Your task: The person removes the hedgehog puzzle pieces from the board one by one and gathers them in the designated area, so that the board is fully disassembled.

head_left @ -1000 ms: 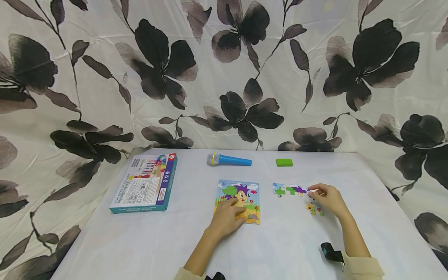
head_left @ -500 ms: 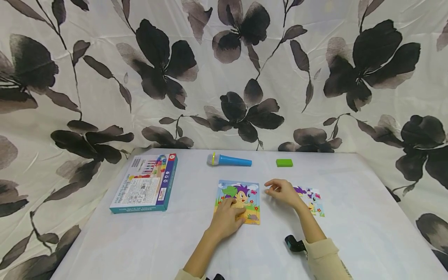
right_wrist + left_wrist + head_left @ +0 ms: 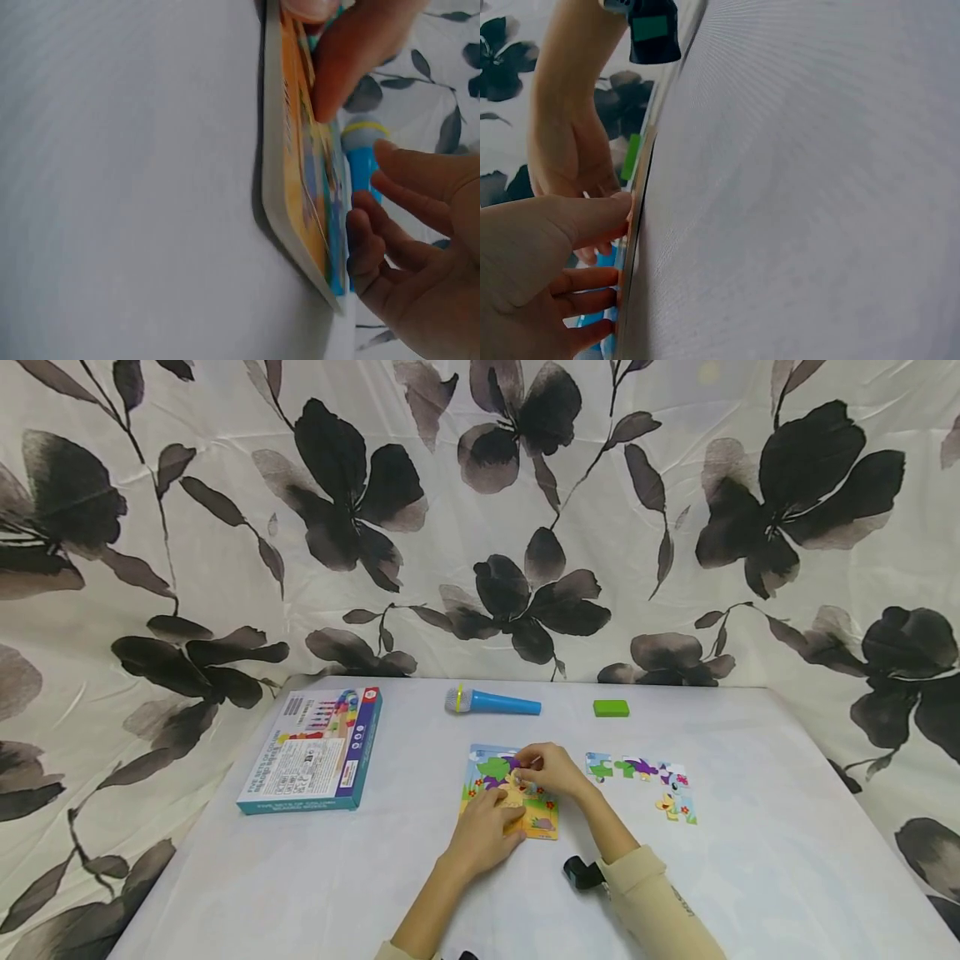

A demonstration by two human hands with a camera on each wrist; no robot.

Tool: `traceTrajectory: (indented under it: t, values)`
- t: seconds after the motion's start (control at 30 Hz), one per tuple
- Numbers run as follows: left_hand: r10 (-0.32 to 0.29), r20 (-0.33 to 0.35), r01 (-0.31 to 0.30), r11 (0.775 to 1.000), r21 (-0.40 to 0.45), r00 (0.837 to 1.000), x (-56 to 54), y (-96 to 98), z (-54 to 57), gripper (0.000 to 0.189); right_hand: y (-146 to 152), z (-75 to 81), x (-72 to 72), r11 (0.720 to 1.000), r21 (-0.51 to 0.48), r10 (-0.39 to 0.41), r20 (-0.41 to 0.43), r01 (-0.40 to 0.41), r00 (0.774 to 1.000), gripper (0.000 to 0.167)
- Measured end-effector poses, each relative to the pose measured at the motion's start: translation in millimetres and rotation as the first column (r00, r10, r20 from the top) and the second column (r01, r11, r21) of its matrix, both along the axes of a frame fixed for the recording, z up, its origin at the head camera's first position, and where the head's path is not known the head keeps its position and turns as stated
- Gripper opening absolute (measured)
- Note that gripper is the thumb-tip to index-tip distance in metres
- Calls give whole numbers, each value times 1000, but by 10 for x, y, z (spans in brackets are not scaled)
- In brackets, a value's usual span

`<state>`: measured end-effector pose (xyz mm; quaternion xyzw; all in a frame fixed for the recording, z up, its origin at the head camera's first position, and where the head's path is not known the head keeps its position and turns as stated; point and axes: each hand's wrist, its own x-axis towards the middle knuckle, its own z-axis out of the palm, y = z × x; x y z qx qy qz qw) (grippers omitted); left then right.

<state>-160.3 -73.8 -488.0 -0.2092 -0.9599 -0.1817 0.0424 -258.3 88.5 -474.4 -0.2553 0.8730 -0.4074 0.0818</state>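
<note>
In the head view a picture puzzle board (image 3: 543,822) with a cartoon hedgehog lies on the table. My left hand (image 3: 486,837) rests on its lower left part. In the left wrist view, the left thumb and fingers (image 3: 586,301) lie along the board's edge. Over the board's upper right is my right hand (image 3: 553,772), fingers bent with the tips at the picture. The right wrist view shows the right hand (image 3: 427,232) beside the board (image 3: 300,195), with no piece visible between its fingers. Loose puzzle pieces (image 3: 641,768) lie right of the board in an angled row.
A blue toy microphone (image 3: 504,702) and a green block (image 3: 611,708) lie near the table's back edge. A large flat box (image 3: 309,752) sits at the left. Behind the table hangs a flowered cloth (image 3: 420,610).
My right hand has moved left from the loose pieces to the board. The piece it held at the row's right end now lies among the others. The left hand stays on the board.
</note>
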Motion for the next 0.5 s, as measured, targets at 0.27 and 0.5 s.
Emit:
traceTrajectory:
  t: [0.27, 0.5]
  values:
    - [-8, 26, 7, 1000, 19, 1000, 7, -8, 44, 30, -166, -23, 0, 998, 66, 22, -18, -21, 1000, 26]
    - [-17, 36, 15, 999, 51, 999, -1, -16, 61, 30, -214, -11, 2, 993, 120, -24, 18, 22, 1000, 31]
